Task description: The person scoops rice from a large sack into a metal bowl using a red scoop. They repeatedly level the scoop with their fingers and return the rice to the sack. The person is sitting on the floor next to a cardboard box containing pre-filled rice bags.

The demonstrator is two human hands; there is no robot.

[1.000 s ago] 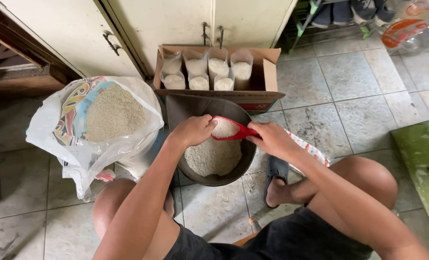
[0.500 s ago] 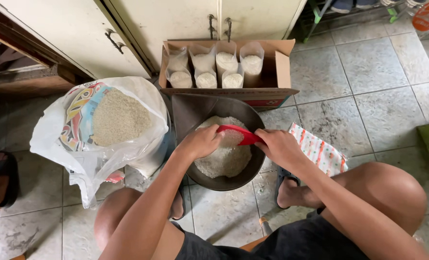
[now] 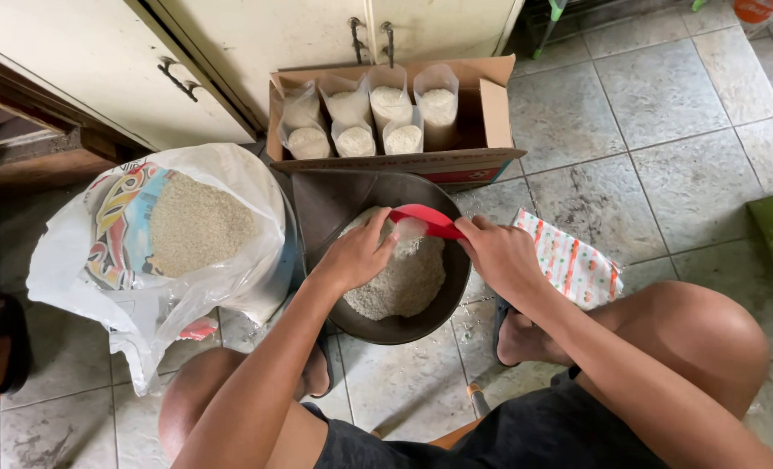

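A dark round basin (image 3: pixel 378 328) on the tiled floor holds a heap of pale rice (image 3: pixel 404 282). My right hand (image 3: pixel 499 256) grips a red scoop (image 3: pixel 426 219) over the basin's far rim. My left hand (image 3: pixel 356 254) is at the scoop's mouth, fingers on a thin clear plastic bag (image 3: pixel 408 229) held against it. Beyond the basin a cardboard box (image 3: pixel 491 113) contains several small clear bags filled with rice (image 3: pixel 391 108).
A big white sack of rice (image 3: pixel 195 226) stands open on the left. A patterned red-and-white packet (image 3: pixel 573 265) lies right of the basin. Cream cupboard doors (image 3: pixel 256 35) run along the back. My bare knees (image 3: pixel 708 334) flank the basin.
The view has shifted a little; the scoop and both hands stay over the basin, with my left hand now curled closer at the scoop's mouth.
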